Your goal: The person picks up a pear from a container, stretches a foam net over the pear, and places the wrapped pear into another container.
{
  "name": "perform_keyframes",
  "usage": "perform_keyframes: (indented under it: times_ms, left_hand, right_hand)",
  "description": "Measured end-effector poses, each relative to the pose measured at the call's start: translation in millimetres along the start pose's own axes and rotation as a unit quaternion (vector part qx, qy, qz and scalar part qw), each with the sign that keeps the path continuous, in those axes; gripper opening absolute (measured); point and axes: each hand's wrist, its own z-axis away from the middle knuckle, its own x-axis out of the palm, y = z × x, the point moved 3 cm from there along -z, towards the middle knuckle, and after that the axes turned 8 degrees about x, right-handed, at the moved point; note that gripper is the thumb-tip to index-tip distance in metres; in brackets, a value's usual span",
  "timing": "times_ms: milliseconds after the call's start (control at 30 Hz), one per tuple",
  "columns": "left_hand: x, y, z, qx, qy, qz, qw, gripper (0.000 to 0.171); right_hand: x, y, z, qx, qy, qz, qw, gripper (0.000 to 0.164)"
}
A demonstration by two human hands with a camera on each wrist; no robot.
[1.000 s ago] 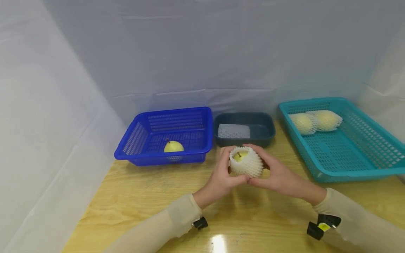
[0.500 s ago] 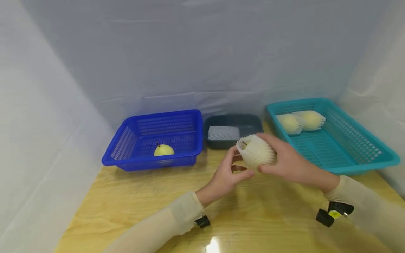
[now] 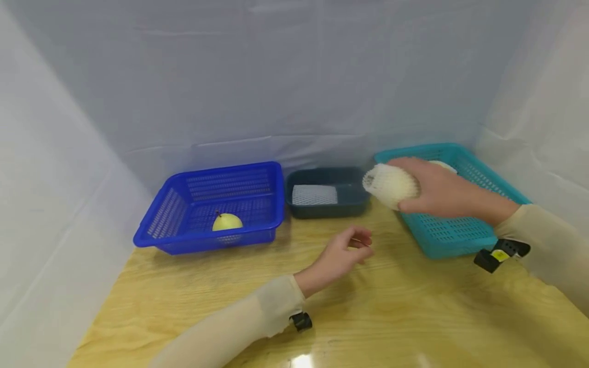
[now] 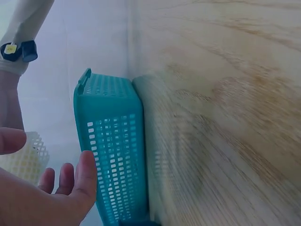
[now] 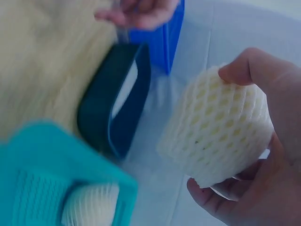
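My right hand (image 3: 437, 189) grips a pear in a white foam net sleeve (image 3: 390, 185), held in the air by the near left edge of the teal basket (image 3: 423, 240). In the right wrist view, thumb and fingers wrap round the netted pear (image 5: 218, 127). My left hand (image 3: 338, 258) hovers over the table with loosely bent fingers and nothing in them. The left wrist view has that hand (image 4: 51, 197) in front of the teal basket's side (image 4: 113, 155). Part of another netted pear (image 3: 444, 165) shows behind my right hand; the right wrist view also has a netted pear (image 5: 91, 205) in the basket.
At the left stands a blue basket (image 3: 209, 234) with one bare pear (image 3: 227, 222) in it. Between the baskets is a dark green tray (image 3: 354, 191) holding flat white foam net (image 3: 315, 194). A pale sheet (image 3: 276, 76) hangs behind the wooden table (image 3: 221, 286).
Both hands held the netted pear a second ago. The left hand has let go and sits lower; the right hand has carried the pear right and up toward the teal basket. The view has shifted right.
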Motion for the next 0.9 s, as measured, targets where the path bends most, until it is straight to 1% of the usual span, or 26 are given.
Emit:
perform_keyframes:
  times_ms: [200,433,567,767,900]
  left_hand:
    - [15.3,-0.2,-17.9,-0.038,-0.021,0.004,0.999,0.033]
    - [36.7,0.6,-47.2,-0.091,-0.035,0.027,0.9948,0.035]
    - [48.6,-0.4,-60.5,-0.118,-0.04,0.036,0.9916,0.033]
    - [56.9,-2.6,-74.4,-0.148,-0.037,0.055,0.9867,0.034]
    - [61.7,-4.5,-81.7,-0.159,-0.032,0.061,0.9848,0.032]
  right_hand:
    - [-18.5,22.2,-9.7,-0.005,-0.016,0.031,0.999,0.076]
    - [-34.2,50.0,-22.4,0.012,-0.016,0.072,0.997,0.077]
    - [-39.4,66.1,-30.9,0.028,-0.024,0.085,0.996,0.077]
    - [-42.8,82.4,-48.0,0.041,-0.036,0.094,0.994,0.077]
    - [-43.8,94.5,-57.6,0.044,-0.044,0.102,0.993,0.075]
